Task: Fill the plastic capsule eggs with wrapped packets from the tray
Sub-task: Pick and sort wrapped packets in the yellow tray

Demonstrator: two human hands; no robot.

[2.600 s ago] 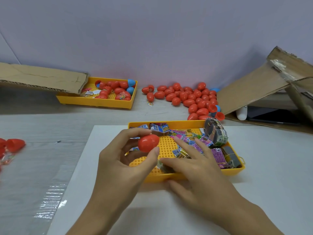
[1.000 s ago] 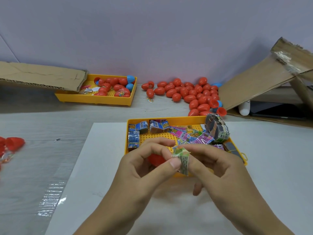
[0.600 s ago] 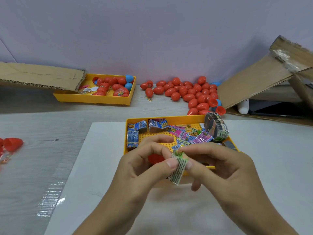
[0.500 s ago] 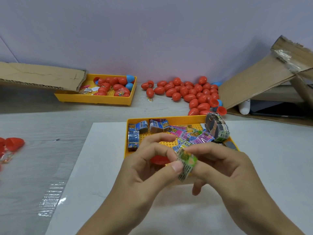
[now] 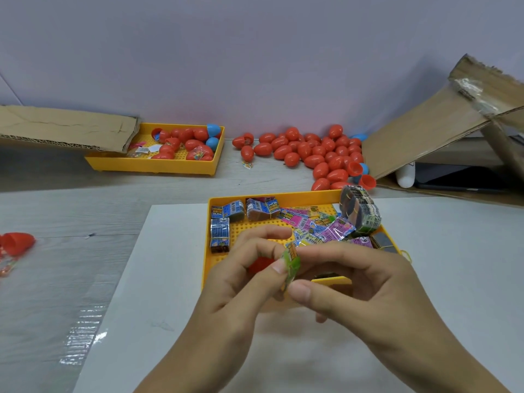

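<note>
Over the near yellow tray (image 5: 209, 268) our two hands meet; our left hand (image 5: 241, 282) curls round a red capsule egg (image 5: 259, 264), which shows only as a sliver between the fingers, while its thumb presses against a green wrapped packet (image 5: 290, 265); our right hand (image 5: 360, 282) pinches that same packet between thumb and forefinger, so the packet stands on edge between both thumbs; loose packets (image 5: 317, 226) and banded bundles (image 5: 360, 212) lie in the tray behind; farther back a heap of red eggs (image 5: 312, 151) lies on the table (image 5: 56, 208), beside a second yellow tray (image 5: 158, 165) holding more eggs; cardboard flaps (image 5: 425, 131) lean at the right.
</note>
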